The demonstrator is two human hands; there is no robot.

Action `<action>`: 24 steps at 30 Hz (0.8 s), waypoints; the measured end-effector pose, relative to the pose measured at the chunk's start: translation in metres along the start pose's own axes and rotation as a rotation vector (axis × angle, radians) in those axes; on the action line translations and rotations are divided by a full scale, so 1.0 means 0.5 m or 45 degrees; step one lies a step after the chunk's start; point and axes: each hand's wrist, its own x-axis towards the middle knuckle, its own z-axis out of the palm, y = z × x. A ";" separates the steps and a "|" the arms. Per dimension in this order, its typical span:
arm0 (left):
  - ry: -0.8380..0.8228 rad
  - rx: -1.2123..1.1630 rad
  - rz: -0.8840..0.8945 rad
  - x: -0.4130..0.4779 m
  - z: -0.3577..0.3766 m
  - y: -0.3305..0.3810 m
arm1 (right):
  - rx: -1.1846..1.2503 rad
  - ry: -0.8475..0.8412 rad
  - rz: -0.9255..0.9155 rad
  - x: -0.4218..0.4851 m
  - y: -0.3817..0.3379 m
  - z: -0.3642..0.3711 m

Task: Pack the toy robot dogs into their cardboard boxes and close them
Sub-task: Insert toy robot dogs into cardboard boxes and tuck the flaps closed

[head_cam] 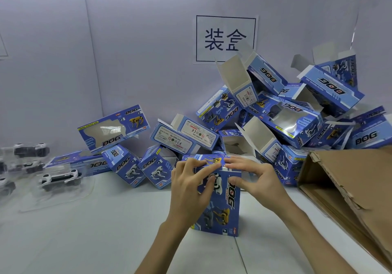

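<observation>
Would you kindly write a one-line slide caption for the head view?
Packing: left hand and right hand pinch the top flap of an upright box; open boxes heaped behind.

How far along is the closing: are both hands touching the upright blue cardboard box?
Touching. Head view: left hand and right hand pinch the upright blue cardboard box at its top.

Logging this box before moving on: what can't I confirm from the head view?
What is in the held box: head view, its printed wall hides it.
Its top flap seating: head view, fingers of left hand and right hand cover it.
The toy dogs at left: head view, blurred, cut by the left edge.
</observation>
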 end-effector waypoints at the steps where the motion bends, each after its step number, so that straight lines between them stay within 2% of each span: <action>1: -0.017 0.007 0.002 -0.002 0.001 -0.001 | -0.021 -0.006 -0.002 0.003 0.002 -0.002; 6: -0.078 -0.049 -0.056 -0.010 0.006 0.004 | -0.052 0.008 -0.023 0.002 0.011 0.001; 13: 0.005 -0.171 -0.117 0.029 -0.033 -0.014 | 0.076 0.058 0.000 -0.011 0.021 0.017; 16: -0.083 -0.324 -0.213 0.035 -0.037 -0.010 | 0.083 0.065 -0.037 -0.011 0.029 0.022; 24: -0.108 -0.692 -0.460 0.016 -0.033 -0.009 | 0.175 0.109 -0.019 -0.015 0.025 0.036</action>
